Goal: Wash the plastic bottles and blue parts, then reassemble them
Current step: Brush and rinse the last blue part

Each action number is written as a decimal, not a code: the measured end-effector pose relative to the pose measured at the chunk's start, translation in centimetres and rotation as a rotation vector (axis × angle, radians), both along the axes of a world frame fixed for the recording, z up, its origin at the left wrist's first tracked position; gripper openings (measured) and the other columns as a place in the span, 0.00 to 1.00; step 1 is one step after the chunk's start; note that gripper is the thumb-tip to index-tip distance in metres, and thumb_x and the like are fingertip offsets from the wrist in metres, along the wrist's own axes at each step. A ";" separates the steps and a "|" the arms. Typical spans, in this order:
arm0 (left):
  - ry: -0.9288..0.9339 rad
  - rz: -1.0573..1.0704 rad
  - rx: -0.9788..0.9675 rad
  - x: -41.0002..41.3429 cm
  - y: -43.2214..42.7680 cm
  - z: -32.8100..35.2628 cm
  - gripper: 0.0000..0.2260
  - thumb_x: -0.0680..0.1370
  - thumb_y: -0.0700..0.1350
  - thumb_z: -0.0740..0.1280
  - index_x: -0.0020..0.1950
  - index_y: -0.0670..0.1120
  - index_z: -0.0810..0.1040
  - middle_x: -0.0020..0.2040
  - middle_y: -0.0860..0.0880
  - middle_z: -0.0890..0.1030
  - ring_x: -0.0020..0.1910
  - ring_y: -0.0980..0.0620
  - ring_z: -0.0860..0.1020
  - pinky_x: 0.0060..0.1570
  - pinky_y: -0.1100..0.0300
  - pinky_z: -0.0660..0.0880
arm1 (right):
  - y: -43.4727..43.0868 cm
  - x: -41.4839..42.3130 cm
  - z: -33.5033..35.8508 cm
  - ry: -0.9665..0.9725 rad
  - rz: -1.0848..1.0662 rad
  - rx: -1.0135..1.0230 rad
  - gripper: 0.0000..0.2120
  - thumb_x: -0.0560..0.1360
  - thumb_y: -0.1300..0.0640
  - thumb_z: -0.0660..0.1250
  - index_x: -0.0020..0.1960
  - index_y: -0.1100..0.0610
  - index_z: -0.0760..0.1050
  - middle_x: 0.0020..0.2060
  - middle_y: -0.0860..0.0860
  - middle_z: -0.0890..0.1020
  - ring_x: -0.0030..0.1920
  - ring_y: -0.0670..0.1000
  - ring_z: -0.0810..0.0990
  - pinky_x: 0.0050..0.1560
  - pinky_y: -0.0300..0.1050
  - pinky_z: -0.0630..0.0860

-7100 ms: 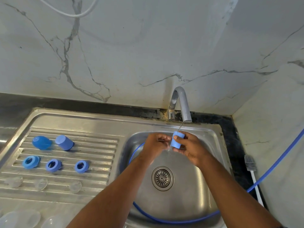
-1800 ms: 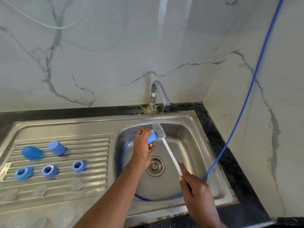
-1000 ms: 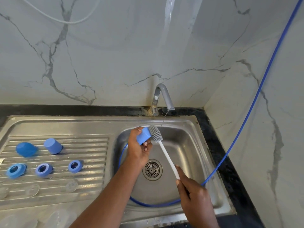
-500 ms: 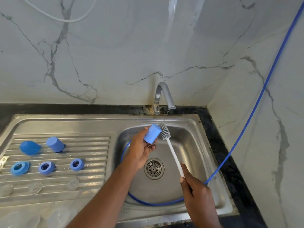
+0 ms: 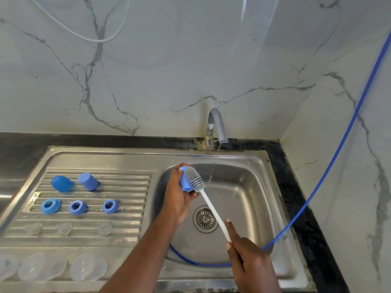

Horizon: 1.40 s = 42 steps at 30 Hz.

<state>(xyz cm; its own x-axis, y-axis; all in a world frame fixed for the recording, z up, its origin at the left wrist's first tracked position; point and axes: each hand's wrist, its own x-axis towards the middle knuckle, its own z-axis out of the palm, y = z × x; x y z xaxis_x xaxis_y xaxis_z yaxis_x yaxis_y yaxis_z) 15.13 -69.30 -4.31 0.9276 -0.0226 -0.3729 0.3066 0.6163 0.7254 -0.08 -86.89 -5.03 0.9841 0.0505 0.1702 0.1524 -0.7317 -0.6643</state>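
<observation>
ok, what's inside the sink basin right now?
Drain strainer, a blue hose looped along the basin floor, a thin tap stream. Left forearm and right hand cover parts of hose and floor.

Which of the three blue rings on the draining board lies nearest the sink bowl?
The rightmost ring, at the row's end toward the sink bowl; the middle ring and leftmost ring lie farther left.
</observation>
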 end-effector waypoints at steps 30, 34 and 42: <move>-0.059 0.144 -0.273 0.6 -1.0 0.7 0.24 0.80 0.54 0.60 0.73 0.44 0.74 0.57 0.39 0.80 0.50 0.46 0.81 0.49 0.53 0.82 | -0.9 0.4 0.3 0.073 0.051 0.108 0.27 0.77 0.52 0.65 0.74 0.37 0.69 0.29 0.41 0.65 0.28 0.37 0.67 0.30 0.24 0.64; -0.028 0.115 -0.200 0.2 -1.8 0.0 0.21 0.80 0.52 0.61 0.71 0.47 0.76 0.63 0.40 0.80 0.53 0.45 0.82 0.51 0.50 0.82 | -0.4 2.7 -0.3 0.014 -0.024 0.113 0.28 0.78 0.60 0.69 0.74 0.40 0.70 0.29 0.40 0.69 0.29 0.40 0.70 0.32 0.25 0.65; 0.096 0.142 -0.169 0.3 -1.3 -0.2 0.19 0.81 0.54 0.63 0.63 0.41 0.79 0.54 0.40 0.82 0.47 0.47 0.83 0.43 0.53 0.82 | -0.7 0.8 -0.2 0.051 0.047 0.057 0.26 0.77 0.56 0.68 0.74 0.43 0.71 0.28 0.42 0.65 0.29 0.38 0.68 0.32 0.23 0.63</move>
<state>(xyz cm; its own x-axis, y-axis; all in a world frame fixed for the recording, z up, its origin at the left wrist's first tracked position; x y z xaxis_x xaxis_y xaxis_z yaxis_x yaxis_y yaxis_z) 15.45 -70.58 -4.53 0.8865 0.0354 -0.4614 0.2710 0.7685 0.5796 0.77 -87.58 -5.23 0.9883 0.0888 0.1240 0.1510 -0.6851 -0.7127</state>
